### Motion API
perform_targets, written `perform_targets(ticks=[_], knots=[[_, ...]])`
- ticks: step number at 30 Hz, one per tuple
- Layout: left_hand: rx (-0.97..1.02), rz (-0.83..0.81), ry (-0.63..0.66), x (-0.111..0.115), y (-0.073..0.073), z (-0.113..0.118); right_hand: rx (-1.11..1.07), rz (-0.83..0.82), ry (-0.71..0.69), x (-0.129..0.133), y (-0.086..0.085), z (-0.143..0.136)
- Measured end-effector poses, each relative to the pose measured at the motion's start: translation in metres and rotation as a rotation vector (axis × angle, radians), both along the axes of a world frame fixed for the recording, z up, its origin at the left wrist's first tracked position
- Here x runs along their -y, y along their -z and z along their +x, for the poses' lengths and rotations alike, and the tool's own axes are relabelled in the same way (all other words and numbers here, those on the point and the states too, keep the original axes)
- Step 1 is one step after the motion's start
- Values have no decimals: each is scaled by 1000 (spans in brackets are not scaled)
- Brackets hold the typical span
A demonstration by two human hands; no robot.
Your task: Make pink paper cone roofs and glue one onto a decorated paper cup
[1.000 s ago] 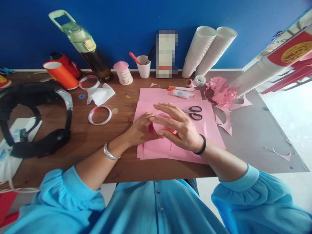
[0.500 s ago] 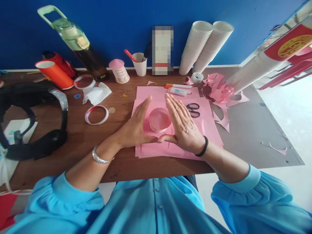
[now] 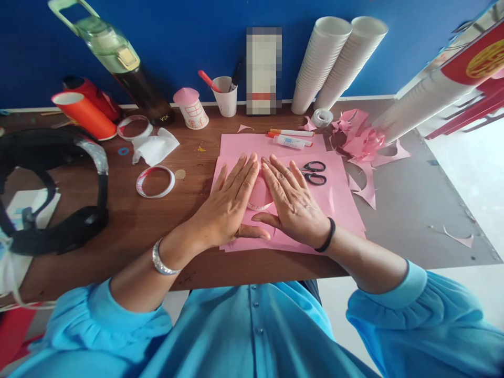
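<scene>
Your left hand (image 3: 233, 202) and right hand (image 3: 290, 198) stretched wide, fingers straight! | Between them peeked the pink-topped paper cup (image 3: 260, 196) | black-handled scissors (image 3: 310, 172) lay right, on pink paper (image 3: 334, 210)

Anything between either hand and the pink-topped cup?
Nothing visible. The left hand and right hand partly cover the pink-topped cup from either side; contact can't be confirmed. The black-handled scissors lie on the pink paper just beyond the right hand, not in between.
</scene>
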State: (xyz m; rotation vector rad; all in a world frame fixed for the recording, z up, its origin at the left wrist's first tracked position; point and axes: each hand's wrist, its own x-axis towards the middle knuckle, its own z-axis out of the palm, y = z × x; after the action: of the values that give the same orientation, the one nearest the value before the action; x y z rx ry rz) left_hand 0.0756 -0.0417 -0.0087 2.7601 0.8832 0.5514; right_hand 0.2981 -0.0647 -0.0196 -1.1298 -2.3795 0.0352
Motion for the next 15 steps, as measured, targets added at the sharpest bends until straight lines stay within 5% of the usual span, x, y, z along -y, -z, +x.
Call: perform_targets(ticks=[15], knots=[[192,-123,-103,-12,-13,-7,-214,-74,12,-10,-18,8]])
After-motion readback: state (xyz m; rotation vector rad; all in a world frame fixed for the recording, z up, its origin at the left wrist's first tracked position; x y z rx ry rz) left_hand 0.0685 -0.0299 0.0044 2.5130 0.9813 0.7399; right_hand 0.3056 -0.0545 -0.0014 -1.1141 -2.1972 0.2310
